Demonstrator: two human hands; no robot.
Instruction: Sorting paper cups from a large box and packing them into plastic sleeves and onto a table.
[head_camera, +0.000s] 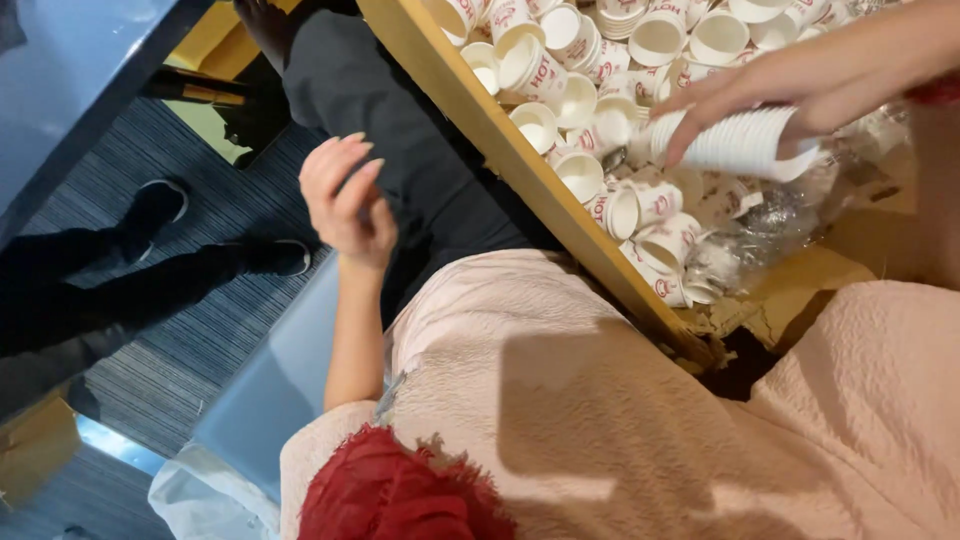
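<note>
Pink garment (620, 420): fills the lower frame over the person's lap; its lower and right parts run out of view.
Cardboard box (520, 160): a long tan wall crosses the frame diagonally; the top and right sides are cut off, so its full shape cannot be told.
Dark-clad legs (130, 280): another person's, stretched over the striped carpet at left, ending in 2 black shoes; the body is out of view.
Loose cups (600, 90): small white paper cups with red print, heaped in the box at all angles; too many overlap to count.
Clear plastic wrap (790, 215): crumpled under the cups at the box's right; its edges are hard to make out.
Cup stack (735, 145): nested white cups lying on their side above the heap, inside the box.
Right hand (800, 85): reaches in from the upper right, fingers spread and curled over the cup stack, grasping it; the forearm is cut off.
Left hand (345, 195): raised outside the box, wrist bent, fingers loosely curled, holding nothing.
</note>
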